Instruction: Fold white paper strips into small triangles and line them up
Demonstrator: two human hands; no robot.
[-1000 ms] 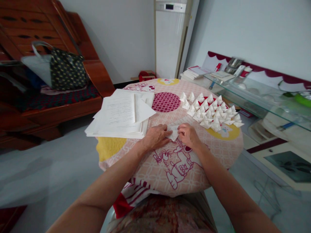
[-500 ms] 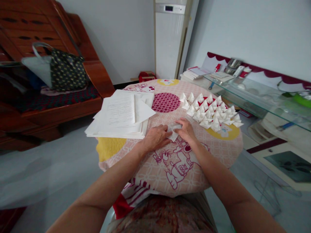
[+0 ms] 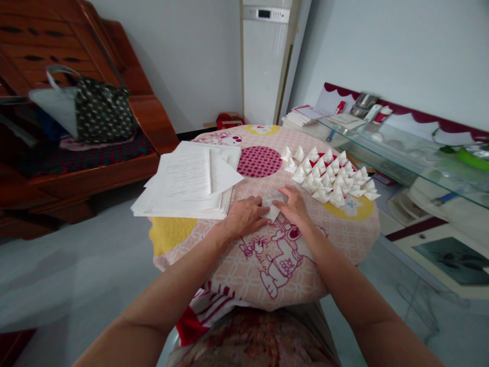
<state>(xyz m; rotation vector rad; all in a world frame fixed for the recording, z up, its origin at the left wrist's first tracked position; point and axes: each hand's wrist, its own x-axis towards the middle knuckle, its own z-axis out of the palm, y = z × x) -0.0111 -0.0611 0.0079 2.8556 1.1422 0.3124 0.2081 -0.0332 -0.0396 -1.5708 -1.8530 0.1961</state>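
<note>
A small piece of folded white paper (image 3: pixel 272 209) lies on the cloth-covered table between my two hands. My left hand (image 3: pixel 246 215) rests at its left side, fingers bent and pressing on the paper. From the right, my right hand (image 3: pixel 293 205) grips the other edge with thumb and fingers. The exact folds are partly hidden under the fingertips. To the right of my hands stand many folded paper boats (image 3: pixel 332 176) in close rows. Left of my hands lies a stack of white paper sheets (image 3: pixel 183 204), the top ones carrying handwriting.
A pink patterned cloth (image 3: pixel 237 275) covers the round table. On the right is a glass-topped cabinet (image 3: pixel 405 153) with books and cups on it. A wooden bench (image 3: pixel 153 117) holding a dotted bag (image 3: pixel 103 112) stands at the left. An air conditioner (image 3: pixel 263 66) is behind the table.
The view has shifted very slightly. Both hands stay at the same folded paper, with only small finger movement.
</note>
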